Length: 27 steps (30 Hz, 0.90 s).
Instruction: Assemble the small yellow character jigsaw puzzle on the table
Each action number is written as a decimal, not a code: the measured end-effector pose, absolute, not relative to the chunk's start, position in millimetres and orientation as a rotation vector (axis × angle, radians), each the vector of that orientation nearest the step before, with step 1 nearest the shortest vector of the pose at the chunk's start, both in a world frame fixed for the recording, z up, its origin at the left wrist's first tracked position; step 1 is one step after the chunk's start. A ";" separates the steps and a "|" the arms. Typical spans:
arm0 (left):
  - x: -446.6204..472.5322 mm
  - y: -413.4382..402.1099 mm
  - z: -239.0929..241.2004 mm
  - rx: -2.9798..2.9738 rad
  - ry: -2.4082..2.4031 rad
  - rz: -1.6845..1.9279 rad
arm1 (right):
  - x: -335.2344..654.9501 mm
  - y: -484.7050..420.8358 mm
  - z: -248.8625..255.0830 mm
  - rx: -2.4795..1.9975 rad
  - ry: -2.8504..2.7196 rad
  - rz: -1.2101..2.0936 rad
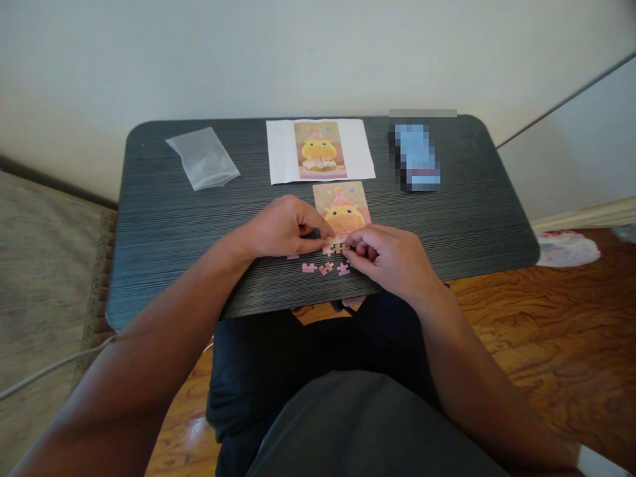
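A partly assembled jigsaw puzzle (342,211) of a yellow cartoon animal in a pink hat lies on the dark table, its lower edge uneven. At that edge, my left hand (289,226) pinches a puzzle piece (326,251) with thumb and forefinger, partly covering it. From the other side my right hand (390,255) has its thumb and curled fingers closed on an adjoining piece (338,249); the fingertips hide part of it. Loose puzzle pieces (309,267) lie just below, with another pink piece (293,256) under my left wrist.
Behind the puzzle lies a white sheet (282,152) with a printed picture of the same animal. A clear plastic bag (205,160) rests at the left, a blurred-out phone-like object (417,156) at the right. The striped table (163,218) meets the wall.
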State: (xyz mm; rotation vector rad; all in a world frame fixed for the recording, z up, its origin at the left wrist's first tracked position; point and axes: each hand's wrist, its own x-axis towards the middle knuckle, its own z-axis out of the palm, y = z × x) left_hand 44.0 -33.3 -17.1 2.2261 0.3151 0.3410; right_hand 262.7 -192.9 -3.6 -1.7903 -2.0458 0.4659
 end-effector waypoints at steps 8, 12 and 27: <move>44.0 -34.2 -15.3 2.258 0.318 0.339 | 260.5 -190.3 -2.2 -1.804 -2.059 0.450; 44.0 -33.7 -16.7 2.265 0.315 0.346 | 261.1 -189.0 -0.5 -1.810 -2.071 0.463; 43.0 -32.5 -15.0 2.215 0.315 0.283 | 300.2 -201.7 -3.2 -1.678 -1.543 0.416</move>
